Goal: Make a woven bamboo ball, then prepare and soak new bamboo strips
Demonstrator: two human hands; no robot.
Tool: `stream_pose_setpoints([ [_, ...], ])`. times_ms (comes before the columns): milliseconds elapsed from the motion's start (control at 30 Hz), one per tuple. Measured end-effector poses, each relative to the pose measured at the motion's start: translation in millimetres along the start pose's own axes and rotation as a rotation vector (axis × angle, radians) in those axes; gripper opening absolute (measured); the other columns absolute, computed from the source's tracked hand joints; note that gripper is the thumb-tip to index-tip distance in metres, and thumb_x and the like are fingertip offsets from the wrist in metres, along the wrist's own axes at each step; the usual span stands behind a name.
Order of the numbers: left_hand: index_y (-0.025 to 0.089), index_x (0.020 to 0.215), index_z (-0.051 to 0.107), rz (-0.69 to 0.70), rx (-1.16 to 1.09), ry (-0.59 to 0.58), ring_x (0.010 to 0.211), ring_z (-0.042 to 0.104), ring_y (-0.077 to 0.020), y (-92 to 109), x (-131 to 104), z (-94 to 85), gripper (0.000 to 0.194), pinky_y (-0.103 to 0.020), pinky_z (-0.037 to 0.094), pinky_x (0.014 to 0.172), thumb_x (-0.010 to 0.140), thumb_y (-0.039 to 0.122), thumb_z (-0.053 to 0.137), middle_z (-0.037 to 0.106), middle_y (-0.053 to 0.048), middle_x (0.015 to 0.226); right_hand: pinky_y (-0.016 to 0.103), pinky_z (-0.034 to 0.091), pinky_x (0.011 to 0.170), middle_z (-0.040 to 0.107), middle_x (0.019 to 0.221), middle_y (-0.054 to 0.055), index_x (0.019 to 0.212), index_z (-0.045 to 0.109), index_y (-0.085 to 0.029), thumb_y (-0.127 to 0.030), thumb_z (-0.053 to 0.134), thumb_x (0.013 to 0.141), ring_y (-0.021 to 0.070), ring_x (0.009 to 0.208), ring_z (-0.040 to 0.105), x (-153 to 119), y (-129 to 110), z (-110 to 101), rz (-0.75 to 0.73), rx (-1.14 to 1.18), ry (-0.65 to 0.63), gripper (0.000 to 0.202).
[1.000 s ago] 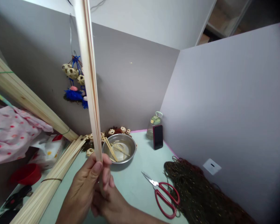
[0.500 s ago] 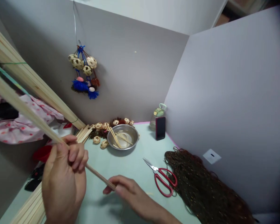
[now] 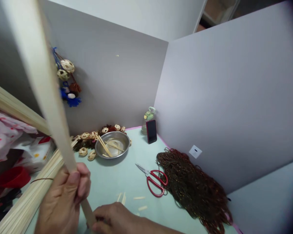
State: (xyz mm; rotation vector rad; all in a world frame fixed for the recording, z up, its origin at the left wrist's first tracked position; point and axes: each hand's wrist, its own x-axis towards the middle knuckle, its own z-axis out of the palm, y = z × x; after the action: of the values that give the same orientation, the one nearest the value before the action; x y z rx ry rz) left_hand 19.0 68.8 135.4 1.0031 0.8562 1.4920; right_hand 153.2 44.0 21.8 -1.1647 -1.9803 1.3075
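A long, flat, pale bamboo strip [image 3: 55, 107] runs from the top left down past both my hands. My left hand [image 3: 65, 195] grips it at mid-height, thumb pressed on its flat face and fingers curled behind. Lower down, my right hand [image 3: 119, 217] closes on the strip near the bottom of the view; its fingertips are partly hidden. Short cut bits of strip [image 3: 123, 197] lie on the table just beyond my right hand. Scissors with red handles [image 3: 156, 182] rest farther right, held by neither hand. A bundle of long strips [image 3: 29, 195] lies left of my left hand.
A metal bowl [image 3: 129, 144] holds water and strip pieces. Woven balls [image 3: 85, 136] lie beside it; others [image 3: 67, 66] hang on the wall. A phone [image 3: 151, 131] leans before a bottle [image 3: 148, 114]. Dark yarn [image 3: 190, 191] lies right, a red container [image 3: 12, 177] left.
The view has turned rightward. The strip has gone from slanting to steeper, its flat face now showing. Both hands sit lower and closer together, still on it. Cut bits have come into sight.
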Motion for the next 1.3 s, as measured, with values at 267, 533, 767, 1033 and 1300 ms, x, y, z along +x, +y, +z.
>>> stream_pose_setpoints([
  [267,0.025,0.099,0.062,-0.196,0.287,-0.225,0.030,0.038,-0.0016,30,4,-0.1,0.030,-0.010,0.028,0.031,0.086,0.052,0.064,0.056,0.006,0.056,0.030,0.051,0.084,0.073,0.106,0.009,0.115,0.069,-0.019,-0.034,0.064,0.089,0.0186,0.093,0.067,-25,-37,-45,-0.055,0.367,0.220,0.031],
  [533,0.022,0.092,0.051,-0.557,0.259,-0.598,0.034,0.042,-0.0041,-54,-29,-14.6,0.038,-0.014,0.022,0.034,0.091,0.060,0.051,0.062,0.003,0.063,0.024,0.044,0.057,0.062,0.074,0.001,0.089,0.068,-0.015,-0.046,0.072,0.082,0.0109,0.060,0.053,-18,-34,-79,-0.062,0.705,0.519,0.032],
  [767,0.019,0.079,0.057,-0.578,0.216,-0.436,0.035,0.040,-0.0066,-77,-39,-21.9,0.046,-0.018,0.031,0.041,0.093,0.062,0.046,0.054,0.006,0.050,0.023,0.043,0.058,0.060,0.066,0.000,0.078,0.067,-0.013,-0.043,0.072,0.081,0.0101,0.057,0.052,-4,-12,-65,0.014,0.759,0.465,0.031],
  [1033,0.019,0.077,0.057,-0.620,0.255,-0.454,0.038,0.054,-0.0101,-109,-30,-40.9,0.047,-0.019,0.036,0.044,0.080,0.065,0.064,0.062,0.003,0.047,0.023,0.042,0.053,0.058,0.059,-0.001,0.074,0.065,-0.013,-0.051,0.073,0.078,0.0098,0.051,0.050,3,0,-64,0.087,0.673,0.497,0.039],
  [1300,0.019,0.089,0.061,-0.674,0.218,-0.363,0.047,0.060,-0.0133,-101,-30,-36.5,0.043,-0.022,0.044,0.051,0.085,0.062,0.061,0.066,0.001,0.055,0.022,0.044,0.053,0.063,0.065,0.001,0.080,0.068,-0.011,-0.050,0.075,0.077,0.0096,0.052,0.053,7,18,-56,0.084,0.803,0.450,0.040],
])
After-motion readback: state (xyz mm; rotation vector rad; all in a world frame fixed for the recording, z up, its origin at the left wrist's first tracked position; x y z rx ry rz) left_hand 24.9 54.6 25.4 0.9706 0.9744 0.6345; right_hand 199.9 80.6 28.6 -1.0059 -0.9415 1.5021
